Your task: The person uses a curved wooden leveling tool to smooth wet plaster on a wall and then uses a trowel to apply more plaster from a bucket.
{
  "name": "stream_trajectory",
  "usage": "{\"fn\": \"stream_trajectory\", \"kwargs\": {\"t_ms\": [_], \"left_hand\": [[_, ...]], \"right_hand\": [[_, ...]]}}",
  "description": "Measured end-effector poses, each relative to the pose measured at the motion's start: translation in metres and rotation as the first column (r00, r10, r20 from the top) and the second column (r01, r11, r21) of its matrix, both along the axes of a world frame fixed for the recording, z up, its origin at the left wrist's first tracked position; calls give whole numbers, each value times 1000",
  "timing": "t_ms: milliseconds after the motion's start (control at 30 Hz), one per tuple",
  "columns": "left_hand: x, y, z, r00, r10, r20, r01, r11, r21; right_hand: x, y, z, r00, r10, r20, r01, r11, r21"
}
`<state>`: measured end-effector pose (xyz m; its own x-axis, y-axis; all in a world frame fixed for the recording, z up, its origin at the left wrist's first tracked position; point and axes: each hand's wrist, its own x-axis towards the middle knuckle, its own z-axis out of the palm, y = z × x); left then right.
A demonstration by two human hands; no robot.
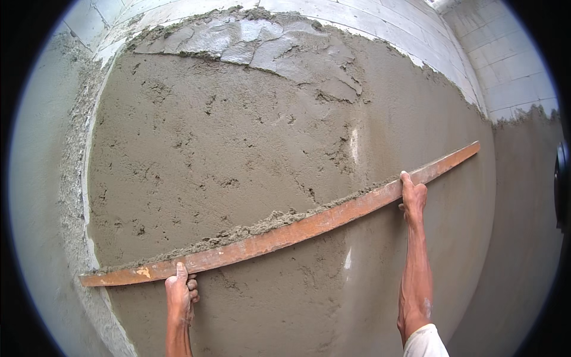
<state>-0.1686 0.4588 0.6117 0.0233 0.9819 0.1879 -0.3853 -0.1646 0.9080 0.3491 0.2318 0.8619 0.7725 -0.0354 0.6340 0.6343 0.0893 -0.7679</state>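
A long orange-brown screed board [285, 233] lies against a wall of wet grey plaster [196, 137], its right end higher than its left. My left hand [181, 291] grips its lower edge near the left end, thumb up on the face. Farther right, my right hand [413, 197] is closed round the board, thumb over its upper edge. Loose mortar [262, 226] is heaped along the board's top edge, thickest left of the middle. Above the board the plaster is pitted; a thicker, rough patch of mortar [285, 50] clings near the top.
Bare pale block wall [369, 18] shows above the plaster. A rough, crumbly strip [74, 149] runs down the left corner, beside a pale edge. On the right, an adjoining wall [523, 202] is plastered low down, with blocks above. A dark object [560, 184] juts in at the far right.
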Motion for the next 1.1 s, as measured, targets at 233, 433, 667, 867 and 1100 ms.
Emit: {"fn": "stream_trajectory", "kwargs": {"t_ms": [233,433,667,867,1100], "left_hand": [[-11,-60,-69,959,-161,233,204,964,-173],[67,-89,-166,820,-5,573,312,843,-438],[82,-46,-187,753,-10,658,529,605,-596],[102,-45,-273,739,-188,647,643,485,-593],[-61,-128,-422,232,-785,-574,149,612,-777]], "right_hand": [[14,-19,-65,984,178,-9,-177,982,69],[40,13,-23,976,219,7,-219,976,-9],[-41,46,47,992,-53,116,66,992,-110],[-169,113,32,925,72,373,49,952,-304],[-233,155,-211,780,599,-181,-588,604,-538]]}}
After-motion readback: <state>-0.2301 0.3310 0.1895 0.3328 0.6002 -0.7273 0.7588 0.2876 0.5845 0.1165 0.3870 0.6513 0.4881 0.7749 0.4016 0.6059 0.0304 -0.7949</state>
